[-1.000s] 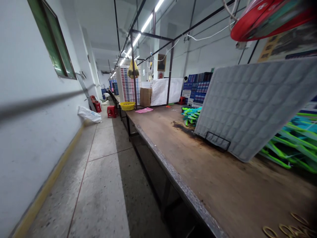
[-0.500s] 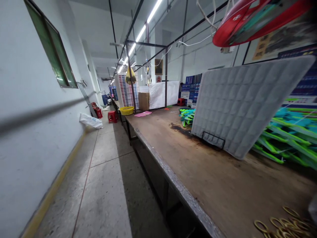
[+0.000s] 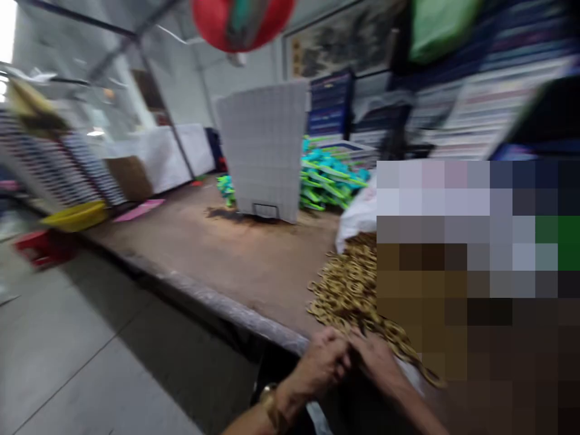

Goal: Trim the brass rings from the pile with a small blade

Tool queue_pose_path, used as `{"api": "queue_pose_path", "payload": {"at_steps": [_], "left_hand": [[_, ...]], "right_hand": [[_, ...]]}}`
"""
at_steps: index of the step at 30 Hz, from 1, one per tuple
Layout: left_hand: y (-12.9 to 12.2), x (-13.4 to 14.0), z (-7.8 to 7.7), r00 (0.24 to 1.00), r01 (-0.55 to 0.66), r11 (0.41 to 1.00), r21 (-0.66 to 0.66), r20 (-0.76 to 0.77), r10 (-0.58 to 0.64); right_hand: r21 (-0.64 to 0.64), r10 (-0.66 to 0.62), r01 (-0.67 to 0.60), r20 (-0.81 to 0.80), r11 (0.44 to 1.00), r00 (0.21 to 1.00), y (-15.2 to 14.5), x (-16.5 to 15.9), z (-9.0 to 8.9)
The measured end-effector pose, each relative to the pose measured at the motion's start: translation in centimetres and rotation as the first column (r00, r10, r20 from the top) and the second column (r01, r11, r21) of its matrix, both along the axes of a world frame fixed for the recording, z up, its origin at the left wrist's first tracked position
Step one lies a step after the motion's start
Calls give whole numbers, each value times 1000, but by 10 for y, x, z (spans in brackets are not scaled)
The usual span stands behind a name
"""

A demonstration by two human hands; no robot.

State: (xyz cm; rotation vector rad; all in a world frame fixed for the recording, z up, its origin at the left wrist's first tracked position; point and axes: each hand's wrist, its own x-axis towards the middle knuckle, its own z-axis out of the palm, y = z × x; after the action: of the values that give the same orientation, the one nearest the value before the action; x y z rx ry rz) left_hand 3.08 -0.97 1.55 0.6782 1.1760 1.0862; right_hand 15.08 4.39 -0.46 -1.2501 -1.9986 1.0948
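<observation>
My left hand, with a band at its wrist, is at the table's front edge, its fingers curled closed. Against it is my right hand, its fingers drawn together near the left fingertips. Whatever lies between the fingers is hidden and blurred. Just beyond both hands spreads a heap of brass-coloured rings on the brown table, some of it trailing along the right forearm. A white sack stands behind the heap.
A grey ribbed panel stands upright in a black wire holder. Behind it are green and turquoise plastic pieces. A yellow basin and a pink sheet lie at the left; a red stool is on the floor. Pixelation covers the right.
The view has swung to the right and blurred. Both my hands have come into view, and more of the ring heap shows, along with the white sack.
</observation>
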Motion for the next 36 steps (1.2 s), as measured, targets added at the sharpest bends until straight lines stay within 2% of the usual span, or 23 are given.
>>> {"api": "queue_pose_path", "payload": {"at_steps": [2, 6, 9, 11, 13, 15, 18, 28, 36], "left_hand": [[3, 0, 0, 999, 33, 999, 22, 17, -33], [0, -5, 6, 997, 78, 993, 94, -20, -77], [-3, -5, 11, 995, 89, 990, 106, -50, -84], [-2, -4, 11, 995, 86, 990, 110, -62, -79], [1, -3, 10, 995, 81, 990, 114, -67, -74], [3, -3, 8, 995, 74, 990, 122, -74, -65], [5, -3, 5, 995, 68, 990, 127, -83, -58], [6, -3, -1, 990, 67, 991, 116, -128, -52], [5, -5, -3, 976, 70, 982, 177, -216, -30]], "right_hand": [[-138, -60, 46, -98, 989, 993, 3, -3, 1], [-248, -150, 106, -167, 963, 975, 2, -2, 8], [-118, -157, 148, -70, 982, 985, -5, 6, 6], [15, -99, 99, 28, 995, 995, -11, 12, 4], [85, -21, 12, 101, 996, 995, -15, 15, 3], [104, 34, -51, 157, 993, 987, -18, 14, 5], [119, 50, -79, 230, 990, 972, -20, 11, 6], [136, 4, -48, 306, 990, 952, -19, 8, -6], [163, -29, -33, 365, 986, 930, -19, 5, -1]]}}
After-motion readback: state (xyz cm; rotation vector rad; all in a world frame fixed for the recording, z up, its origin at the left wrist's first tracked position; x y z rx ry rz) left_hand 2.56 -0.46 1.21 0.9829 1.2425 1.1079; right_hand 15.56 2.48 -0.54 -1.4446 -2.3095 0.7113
